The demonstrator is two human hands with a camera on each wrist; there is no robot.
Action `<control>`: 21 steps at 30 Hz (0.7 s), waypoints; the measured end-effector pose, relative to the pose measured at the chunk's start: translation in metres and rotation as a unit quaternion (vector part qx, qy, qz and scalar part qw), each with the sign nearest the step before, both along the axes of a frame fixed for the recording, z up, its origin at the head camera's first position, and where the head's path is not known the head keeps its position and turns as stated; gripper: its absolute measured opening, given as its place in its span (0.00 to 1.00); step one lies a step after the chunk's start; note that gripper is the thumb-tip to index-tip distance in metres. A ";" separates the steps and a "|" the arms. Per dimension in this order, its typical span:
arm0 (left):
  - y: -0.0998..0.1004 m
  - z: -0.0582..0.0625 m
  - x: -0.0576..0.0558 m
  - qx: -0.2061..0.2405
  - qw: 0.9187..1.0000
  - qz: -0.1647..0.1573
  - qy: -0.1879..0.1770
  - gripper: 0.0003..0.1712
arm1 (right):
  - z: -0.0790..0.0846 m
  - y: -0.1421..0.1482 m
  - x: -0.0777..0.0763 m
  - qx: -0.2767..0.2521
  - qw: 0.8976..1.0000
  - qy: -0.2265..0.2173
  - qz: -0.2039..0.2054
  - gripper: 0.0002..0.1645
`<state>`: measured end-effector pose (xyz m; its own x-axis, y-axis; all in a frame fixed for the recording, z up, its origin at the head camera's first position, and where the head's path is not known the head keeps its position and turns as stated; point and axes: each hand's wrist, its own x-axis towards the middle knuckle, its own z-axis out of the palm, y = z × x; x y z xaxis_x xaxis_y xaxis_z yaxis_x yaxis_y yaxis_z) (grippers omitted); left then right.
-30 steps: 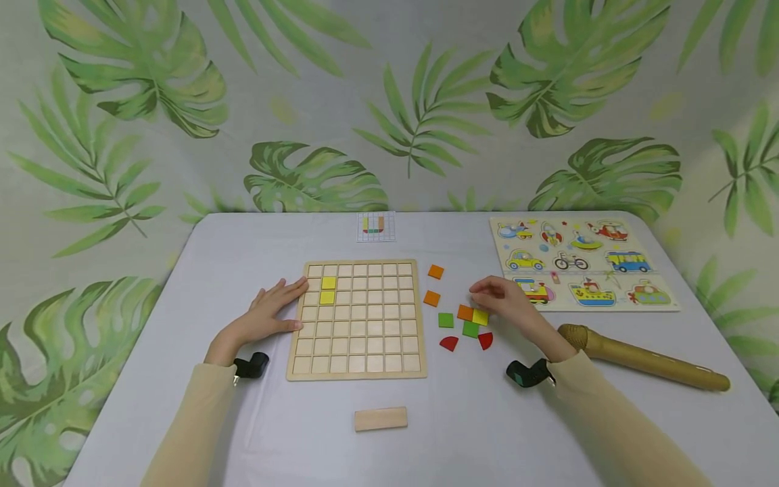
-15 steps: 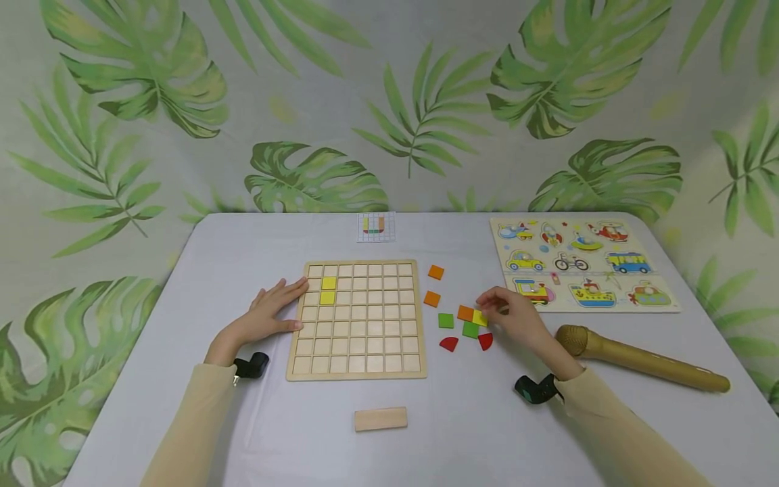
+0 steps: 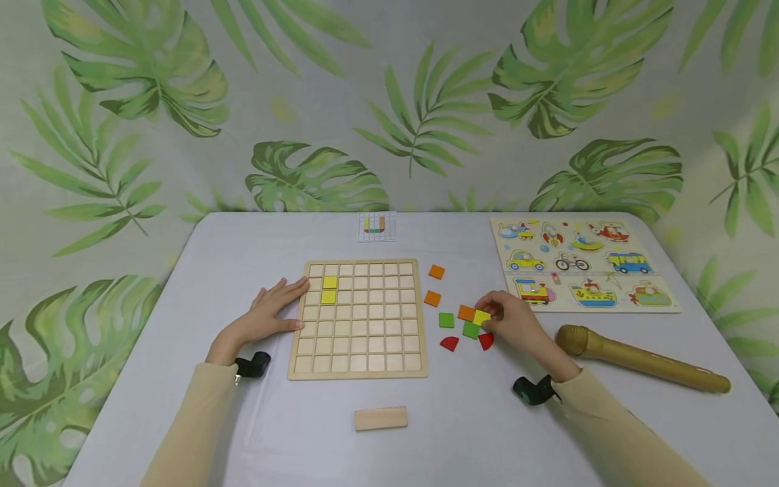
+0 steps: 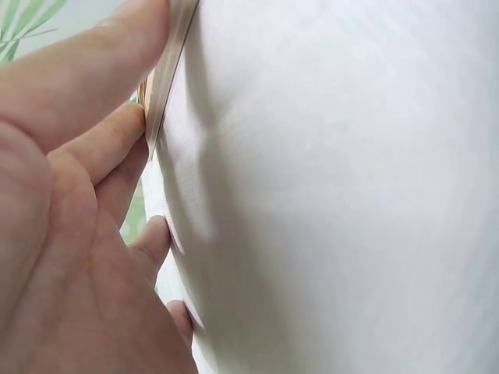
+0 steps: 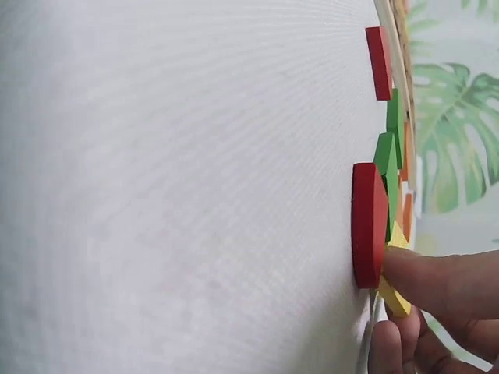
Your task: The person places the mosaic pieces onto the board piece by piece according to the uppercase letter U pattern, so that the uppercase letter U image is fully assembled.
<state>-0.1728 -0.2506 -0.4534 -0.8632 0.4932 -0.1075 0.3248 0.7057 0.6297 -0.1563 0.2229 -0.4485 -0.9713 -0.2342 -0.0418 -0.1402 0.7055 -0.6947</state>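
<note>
A wooden grid board lies on the table with two yellow tiles in its upper left cells. My left hand rests at the board's left edge, fingers spread, fingertips and thumb right at the rim. To the right of the board, my right hand pinches a yellow square tile between thumb and fingers; in the right wrist view that tile looks tilted. Close around it lie an orange tile, a green tile and a red quarter-round piece.
Two more orange tiles, a green tile and another red piece lie beside the board. A pattern card sits behind it, a wooden block in front. A vehicle puzzle and a brown microphone-shaped object occupy the right.
My right hand has moved slightly down and its fingers have closed on the yellow tile's edge. The left hand has stayed at the board.
</note>
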 end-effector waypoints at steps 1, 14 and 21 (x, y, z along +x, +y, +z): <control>0.000 0.000 0.000 0.000 1.000 0.001 0.000 0.46 | 0.001 0.000 0.000 0.003 1.000 0.000 -0.002 0.14; 0.001 0.004 0.001 0.003 1.000 -0.004 -0.005 0.46 | 0.017 0.002 -0.009 -0.070 0.996 -0.056 0.012 0.08; 0.000 0.001 0.001 0.012 1.000 -0.009 0.005 0.46 | 0.027 -0.017 -0.019 -0.125 0.988 -0.089 0.026 0.12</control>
